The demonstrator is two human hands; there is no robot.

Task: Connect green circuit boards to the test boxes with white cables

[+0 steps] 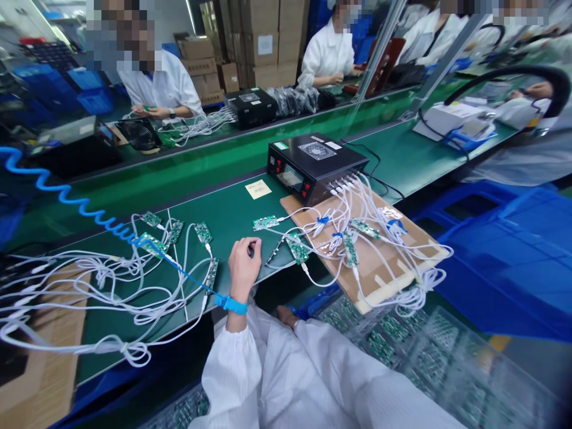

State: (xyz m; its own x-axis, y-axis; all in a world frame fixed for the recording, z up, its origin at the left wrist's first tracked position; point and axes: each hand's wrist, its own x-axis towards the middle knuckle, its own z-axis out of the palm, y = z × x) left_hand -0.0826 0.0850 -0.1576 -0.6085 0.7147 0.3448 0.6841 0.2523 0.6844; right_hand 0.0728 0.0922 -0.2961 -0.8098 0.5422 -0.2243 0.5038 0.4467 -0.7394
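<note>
My left hand [243,265] rests on the green table mat [232,220] with its fingers curled into a fist, and a blue wrist strap [231,304] circles the wrist. Something small and dark shows at the fingertips; I cannot tell what it is. Nearest to it are a small green circuit board [265,223] and another circuit board [297,248], each plugged to a white cable. Only a bit of my right hand [286,314] shows below the table edge, above my white sleeve; its fingers are hidden.
A black tester box [315,167] feeds white cables to boards on a cardboard sheet [379,268]. A yellow note [258,189] lies near it. More boards and tangled cables [111,280] lie left. Trays of boards [402,345] sit low right. People in white coats work opposite.
</note>
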